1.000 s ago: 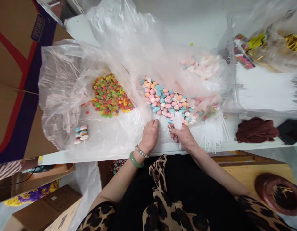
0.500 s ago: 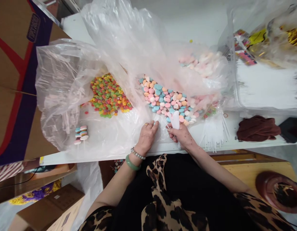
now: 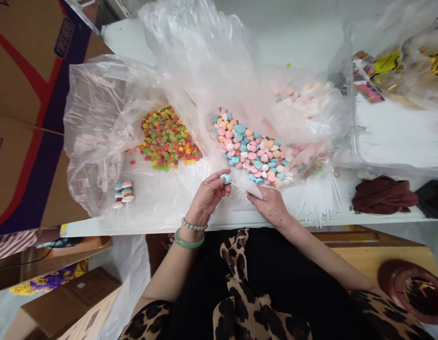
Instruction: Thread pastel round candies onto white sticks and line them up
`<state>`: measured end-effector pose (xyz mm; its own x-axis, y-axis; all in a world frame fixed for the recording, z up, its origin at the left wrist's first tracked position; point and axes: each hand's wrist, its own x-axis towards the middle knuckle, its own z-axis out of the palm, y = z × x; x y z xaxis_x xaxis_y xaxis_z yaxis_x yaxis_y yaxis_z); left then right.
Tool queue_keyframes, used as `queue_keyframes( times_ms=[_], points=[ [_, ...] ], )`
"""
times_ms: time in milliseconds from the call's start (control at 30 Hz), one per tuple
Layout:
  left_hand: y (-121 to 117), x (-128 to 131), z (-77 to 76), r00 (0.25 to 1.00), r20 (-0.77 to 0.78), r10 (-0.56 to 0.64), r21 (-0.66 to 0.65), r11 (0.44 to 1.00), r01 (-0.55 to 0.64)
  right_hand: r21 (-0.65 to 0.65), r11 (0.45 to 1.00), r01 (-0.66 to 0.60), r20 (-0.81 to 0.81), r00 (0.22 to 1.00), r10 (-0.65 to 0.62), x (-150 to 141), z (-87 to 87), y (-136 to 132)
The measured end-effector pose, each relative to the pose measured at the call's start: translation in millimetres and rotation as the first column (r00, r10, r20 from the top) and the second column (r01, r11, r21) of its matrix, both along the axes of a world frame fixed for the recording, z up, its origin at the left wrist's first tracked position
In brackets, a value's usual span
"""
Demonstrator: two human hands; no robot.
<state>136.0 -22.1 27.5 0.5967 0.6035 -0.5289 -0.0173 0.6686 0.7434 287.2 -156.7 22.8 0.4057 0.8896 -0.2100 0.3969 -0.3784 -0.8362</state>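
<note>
Between thumb and fingertips, my left hand (image 3: 210,196) pinches a light blue candy (image 3: 225,179). My right hand (image 3: 271,205) grips a thin white stick (image 3: 237,186), whose tip meets the candy; a flat white piece (image 3: 255,191) shows at its fingers. Whether the tip has gone into the candy I cannot tell. Just beyond both hands lies a heap of pastel button-shaped candies (image 3: 252,153) on clear plastic. Farther left is a pile of small colourful ring candies (image 3: 169,141). Two skewers of stacked candies (image 3: 124,192) lie side by side at the left.
Crumpled plastic bags (image 3: 204,61) spread over the white table (image 3: 289,42). White sticks (image 3: 320,198) lie right of my right hand, near a brown cloth (image 3: 383,194) and a clear bin (image 3: 356,132). A large cardboard box (image 3: 23,94) stands at the left edge.
My left hand has lifted off the plastic and now holds up a blue candy. My right hand has turned its white stick leftward to meet the candy. The view has shifted slightly.
</note>
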Motion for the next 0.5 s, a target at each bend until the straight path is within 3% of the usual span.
queue_keyframes(
  times_ms=[167,500],
  points=[
    [-0.3,-4.0,-2.9,0.997,0.080,0.006,-0.050,0.999,-0.002,-0.031,0.999,-0.019,0.025,0.999,0.020,-5.2,3.9,3.2],
    [-3.5,-2.0,-4.8,0.998,0.017,-0.063,0.014,0.998,0.062,-0.053,0.997,-0.049,0.060,0.997,0.053,-3.9,-3.5,2.6]
  ],
)
